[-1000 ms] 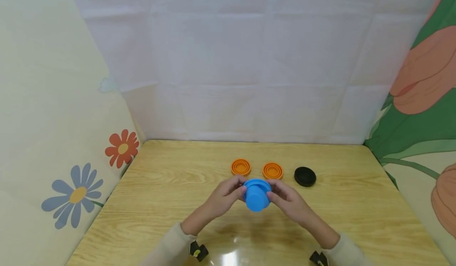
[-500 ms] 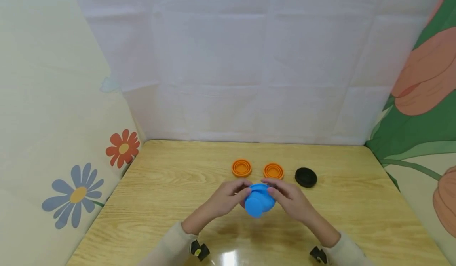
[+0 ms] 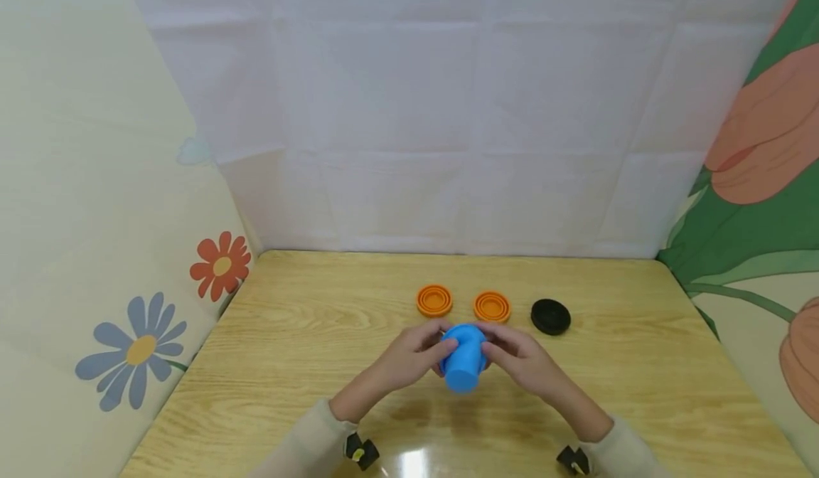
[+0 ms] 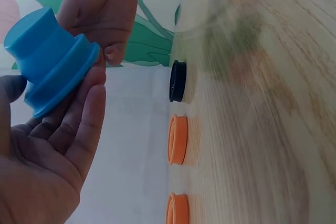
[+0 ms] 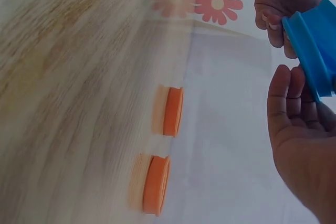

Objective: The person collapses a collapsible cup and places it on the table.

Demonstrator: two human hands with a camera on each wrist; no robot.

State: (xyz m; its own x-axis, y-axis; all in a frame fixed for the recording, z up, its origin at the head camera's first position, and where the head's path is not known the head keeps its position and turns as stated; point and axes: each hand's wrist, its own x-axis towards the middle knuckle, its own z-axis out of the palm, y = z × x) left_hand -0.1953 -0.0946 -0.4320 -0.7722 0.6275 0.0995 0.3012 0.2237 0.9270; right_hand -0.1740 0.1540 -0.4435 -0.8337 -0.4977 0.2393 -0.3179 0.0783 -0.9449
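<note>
A blue collapsible cup (image 3: 463, 368) is held above the table by both hands, its narrow base tipped toward me and its wide rim facing away. My left hand (image 3: 406, 357) grips its left side, thumb on the wall and fingers behind the rim. On the other side my right hand (image 3: 521, 360) holds it the same way. In the left wrist view the stepped wall of the cup (image 4: 50, 59) stands out from the rim, partly extended. The right wrist view shows fingers spread under the rim; the cup's inside is hidden.
Two flattened orange collapsible cups (image 3: 434, 300) lie on the wooden table (image 3: 307, 321) beyond the hands. To their right lies a round black one (image 3: 551, 316), also flat. A white cloth (image 3: 409, 144) hangs at the table's far edge.
The blue cup's base has swung toward me, first leftward and then straighter, and its wall looks longer. Both thumbs have shifted onto the wall. The orange and black pieces have stayed put.
</note>
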